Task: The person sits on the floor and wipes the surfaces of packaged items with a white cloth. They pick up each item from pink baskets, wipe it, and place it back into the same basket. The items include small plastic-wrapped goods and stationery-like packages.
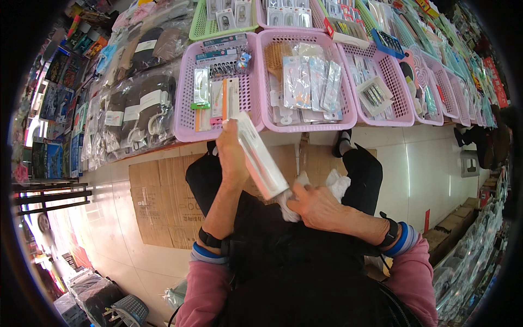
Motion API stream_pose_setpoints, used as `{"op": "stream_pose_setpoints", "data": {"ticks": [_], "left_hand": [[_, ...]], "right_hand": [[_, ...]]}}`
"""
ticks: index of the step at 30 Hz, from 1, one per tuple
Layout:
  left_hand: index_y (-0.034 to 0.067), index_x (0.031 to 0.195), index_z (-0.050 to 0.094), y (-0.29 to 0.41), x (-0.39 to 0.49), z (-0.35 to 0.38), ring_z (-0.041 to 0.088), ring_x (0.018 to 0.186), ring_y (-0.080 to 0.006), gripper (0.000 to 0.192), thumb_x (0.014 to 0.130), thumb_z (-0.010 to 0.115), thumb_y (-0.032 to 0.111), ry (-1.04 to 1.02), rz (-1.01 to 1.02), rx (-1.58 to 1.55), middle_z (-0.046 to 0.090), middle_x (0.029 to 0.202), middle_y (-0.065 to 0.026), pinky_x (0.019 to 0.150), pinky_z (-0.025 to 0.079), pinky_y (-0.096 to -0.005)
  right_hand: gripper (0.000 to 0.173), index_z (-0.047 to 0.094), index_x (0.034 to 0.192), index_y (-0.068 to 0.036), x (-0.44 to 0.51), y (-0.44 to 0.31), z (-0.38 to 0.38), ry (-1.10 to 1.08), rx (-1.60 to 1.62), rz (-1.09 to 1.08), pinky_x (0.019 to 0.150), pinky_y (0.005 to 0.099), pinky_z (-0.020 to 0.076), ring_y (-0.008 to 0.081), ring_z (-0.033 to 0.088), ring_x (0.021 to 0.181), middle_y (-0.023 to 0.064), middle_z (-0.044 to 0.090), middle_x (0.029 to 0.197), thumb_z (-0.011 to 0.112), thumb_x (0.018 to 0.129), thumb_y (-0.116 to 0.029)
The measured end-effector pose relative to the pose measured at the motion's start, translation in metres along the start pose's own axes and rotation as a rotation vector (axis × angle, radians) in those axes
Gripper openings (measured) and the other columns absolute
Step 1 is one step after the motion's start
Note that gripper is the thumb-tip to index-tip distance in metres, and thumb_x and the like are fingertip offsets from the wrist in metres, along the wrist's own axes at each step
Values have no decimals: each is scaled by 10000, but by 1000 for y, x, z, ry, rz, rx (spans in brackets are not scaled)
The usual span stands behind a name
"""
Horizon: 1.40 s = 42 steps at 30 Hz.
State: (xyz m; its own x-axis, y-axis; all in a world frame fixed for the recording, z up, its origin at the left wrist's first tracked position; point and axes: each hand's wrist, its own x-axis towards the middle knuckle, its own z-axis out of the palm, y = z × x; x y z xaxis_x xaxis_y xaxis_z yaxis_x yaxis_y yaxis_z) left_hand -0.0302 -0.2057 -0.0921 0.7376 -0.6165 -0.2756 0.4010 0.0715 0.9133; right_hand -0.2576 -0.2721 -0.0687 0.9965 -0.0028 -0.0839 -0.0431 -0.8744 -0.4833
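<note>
My left hand [232, 151] grips one end of a long, narrow packaged item [261, 159] with a clear front over a white back; what is inside is hard to make out. The package slants down to the right above my lap. Around a white cloth [338, 186], the fingers of my right hand [314, 202] are closed. A bunched part of that cloth lies against the package's lower end. Just beyond my left hand, a pink plastic basket [179, 118] holds carded key holders [220, 55], slim packaged items [231, 96] and a small blue figure [244, 60].
Another pink basket [306, 127] holds a wooden paddle hairbrush [277, 57] and several blister packs [310, 81]. More baskets [384, 118] continue rightward. Plastic-bagged dark goods [139, 110] lie at the left. Flattened cardboard [163, 204] covers the floor beneath my legs.
</note>
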Motion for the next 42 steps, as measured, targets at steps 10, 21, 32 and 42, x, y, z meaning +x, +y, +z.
{"op": "stream_pose_setpoints", "data": {"ticks": [10,21,32,42], "left_hand": [[-47,1297,524,24,-14,5,595,647,-151,601,1032,316,451,-150,153,-1,568,815,-66,547,508,-290],[-59,1311,517,10,-41,33,587,908,-135,592,1060,259,411,-274,-8,22,627,1066,-99,807,490,-282],[-55,998,584,-4,-58,39,509,727,-98,412,1072,334,264,-314,283,288,593,793,-58,677,459,-266],[-73,1298,543,24,-48,30,549,946,-120,558,1069,266,355,-159,102,53,617,1102,-92,821,457,-280]], "right_hand": [[244,675,1069,-21,-7,61,-16,464,976,480,816,257,488,79,597,884,26,666,975,610,833,-12],[307,609,1015,-36,21,11,-43,615,358,64,626,409,501,353,572,722,146,518,909,621,710,-63],[261,581,975,-38,69,22,-57,835,251,162,624,462,479,392,591,724,163,566,864,580,716,-11],[233,637,1088,13,58,76,-69,676,1465,540,816,262,531,128,658,918,51,692,995,542,877,-7]]}}
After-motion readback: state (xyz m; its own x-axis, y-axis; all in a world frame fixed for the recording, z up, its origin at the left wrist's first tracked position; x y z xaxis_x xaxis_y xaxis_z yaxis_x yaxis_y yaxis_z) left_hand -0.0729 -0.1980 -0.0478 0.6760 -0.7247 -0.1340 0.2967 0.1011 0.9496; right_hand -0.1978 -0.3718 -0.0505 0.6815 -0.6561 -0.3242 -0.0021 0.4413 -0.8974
